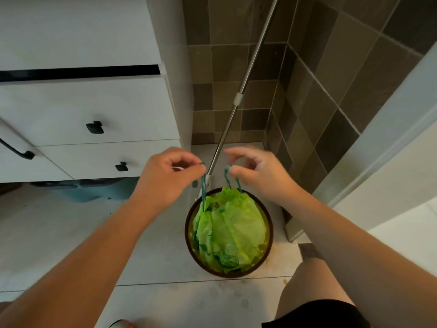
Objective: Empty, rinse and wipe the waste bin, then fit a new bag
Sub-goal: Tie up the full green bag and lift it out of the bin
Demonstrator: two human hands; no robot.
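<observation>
Both hands, left hand (170, 171) and right hand (253, 171), pinch the drawstrings (203, 185) at the bag's (231, 228) twelve o'clock edge. The thin bag looks soft and likely light; the strings are the sound hold for lifting it from the bin (189, 245).

mop handle (246, 84) top beyond the frame's upper edge

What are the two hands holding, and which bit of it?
Both hold the green bag by its teal drawstrings: the left hand pinches one string, the right hand the other loop, above the bin.

head cam | looks steeply down from above | close over waste bin (229, 233) on floor (59, 233)
</observation>
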